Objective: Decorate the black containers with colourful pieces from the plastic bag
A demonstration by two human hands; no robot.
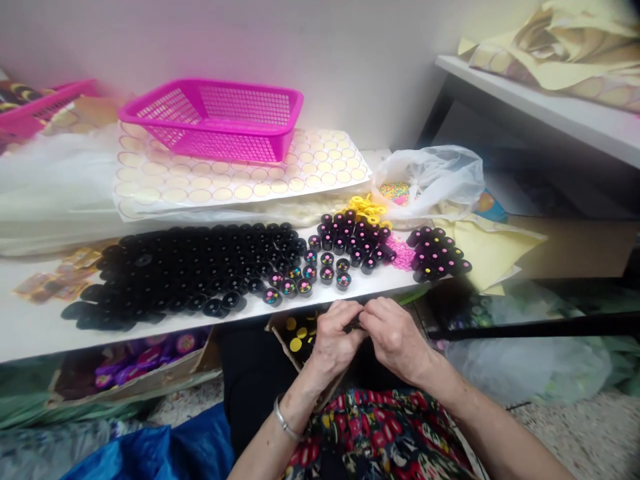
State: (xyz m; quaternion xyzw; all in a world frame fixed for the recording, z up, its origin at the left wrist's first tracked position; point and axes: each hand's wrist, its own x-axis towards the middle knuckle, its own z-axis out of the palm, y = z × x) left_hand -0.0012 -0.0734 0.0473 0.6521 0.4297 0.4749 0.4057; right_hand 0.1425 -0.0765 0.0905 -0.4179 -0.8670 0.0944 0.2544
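My left hand (336, 337) and my right hand (394, 333) meet just below the white table's front edge (150, 323), above my lap. Both are closed, fingertips pinched together around a small dark piece (355, 325) that is mostly hidden. Right in front of them stand several black round caps with coloured beads inside (305, 275). A large field of plain black caps (185, 270) spreads to the left. More filled caps sit in clusters at centre right (356, 240) and further right (437, 253). A cardboard box with yellow discs (296, 337) lies under my left hand.
A pink plastic basket (220, 117) rests on sheets of round stickers (240, 177) at the back. Yellow rings (369, 207) and a clear bag of coloured beads (425, 183) lie behind the caps. A shelf (540, 107) stands right. Bags cover the floor.
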